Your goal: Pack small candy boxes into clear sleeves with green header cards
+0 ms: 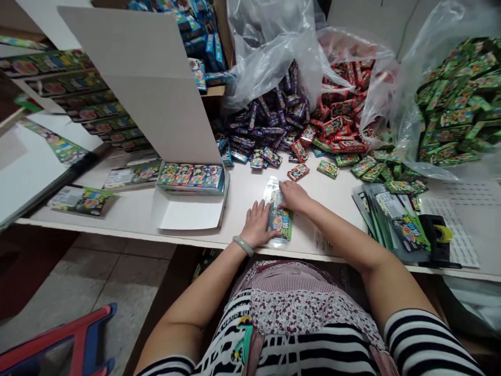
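A clear plastic packet with a green printed card [278, 220] lies flat on the white table [250, 203] just in front of me. My left hand [257, 225] rests on the packet's left edge, fingers curled down on it. My right hand [293, 196] presses on the packet's upper right part, fingers bent over it. A green bangle sits on my left wrist. Small loose boxes, purple [270, 125], red [336, 125] and green [371, 167], lie heaped just beyond my hands.
An open white carton [188, 183] with a row of filled packets stands to the left. A stack of printed bags [395, 219] and a tape dispenser [440, 237] lie at right. Plastic sacks of boxes [457, 94] crowd the back. Flat packs [78, 201] lie far left.
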`<control>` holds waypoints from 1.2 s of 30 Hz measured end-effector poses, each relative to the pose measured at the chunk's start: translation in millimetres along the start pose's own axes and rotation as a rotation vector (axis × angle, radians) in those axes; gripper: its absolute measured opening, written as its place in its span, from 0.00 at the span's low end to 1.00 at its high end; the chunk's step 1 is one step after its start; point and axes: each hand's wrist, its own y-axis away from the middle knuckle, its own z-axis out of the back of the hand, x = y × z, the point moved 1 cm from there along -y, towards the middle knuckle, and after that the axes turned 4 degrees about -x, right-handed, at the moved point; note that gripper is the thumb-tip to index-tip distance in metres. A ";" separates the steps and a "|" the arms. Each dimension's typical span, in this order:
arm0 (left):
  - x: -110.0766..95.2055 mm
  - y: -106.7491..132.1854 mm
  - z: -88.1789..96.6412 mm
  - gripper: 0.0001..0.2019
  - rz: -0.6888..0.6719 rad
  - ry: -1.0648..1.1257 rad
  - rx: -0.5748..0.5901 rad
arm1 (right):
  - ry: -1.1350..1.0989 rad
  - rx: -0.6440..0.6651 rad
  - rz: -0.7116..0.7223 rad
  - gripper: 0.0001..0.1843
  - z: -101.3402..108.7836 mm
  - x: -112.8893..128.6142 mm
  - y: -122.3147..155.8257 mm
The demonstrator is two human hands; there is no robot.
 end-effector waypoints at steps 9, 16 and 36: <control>-9.2 -2.4 45.9 0.17 -0.065 0.580 -0.479 | -0.261 -0.126 0.030 0.06 85.4 -0.7 15.3; -37.4 4.2 95.3 0.13 -0.340 0.326 -0.521 | -0.774 0.217 0.055 0.06 113.4 -2.5 52.5; -41.8 7.6 74.6 0.18 0.085 1.071 -0.445 | -1.309 -0.091 -0.028 0.14 27.4 22.1 96.7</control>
